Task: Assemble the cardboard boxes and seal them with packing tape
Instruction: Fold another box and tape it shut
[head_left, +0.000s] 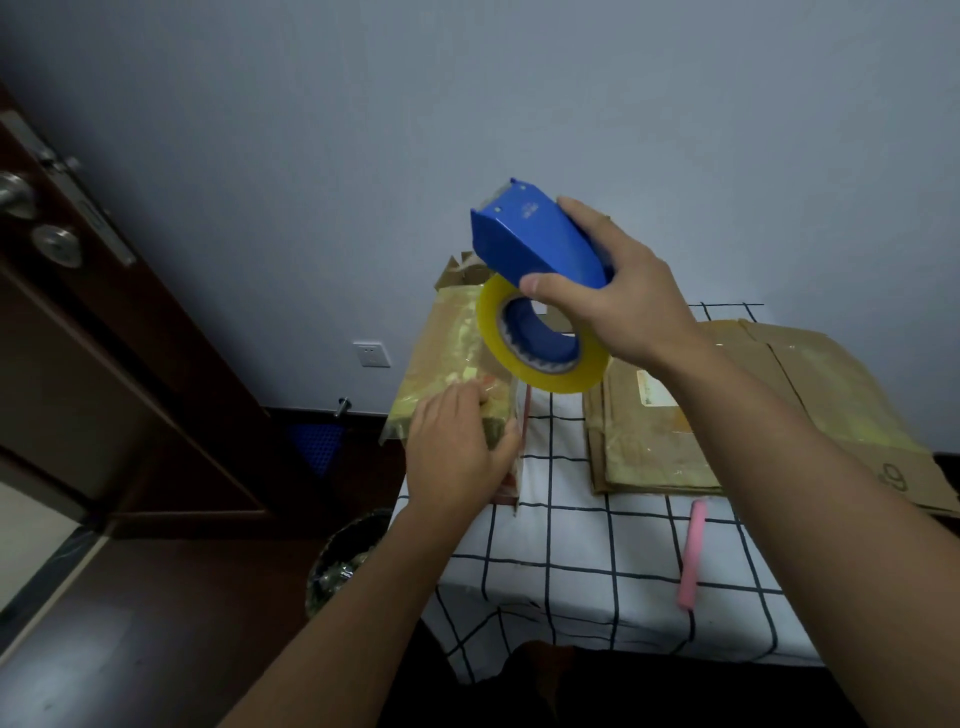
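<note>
Nearest on the desk (571, 561), with its black-and-white checked cloth, lies a pink stick-like object (692, 553), well apart from both hands. A little farther, the left hand (457, 457) presses flat, fingers fairly straight, on the near end of the assembled cardboard box (447, 353), which stands at the desk's left edge and is already heavily covered in yellowish tape. To the right, a stack of flattened cardboard boxes (727, 415) lies on the cloth, not yet assembled.

Above the box, the right hand (623, 296) clamps around the blue tape dispenser (535, 244), lifted clear of the cardboard, with the yellow tape roll (540, 338) hanging beneath. I cannot tell whether a strip of tape runs from roll to box.

The risks, as I judge them: the box sits at the very edge, so a hard push from the dispenser could slide it off toward the floor. The loose tape end could also fold back on itself or stick crookedly, and the dispenser's cutting edge sits close to the left hand's fingers if brought down fast.
</note>
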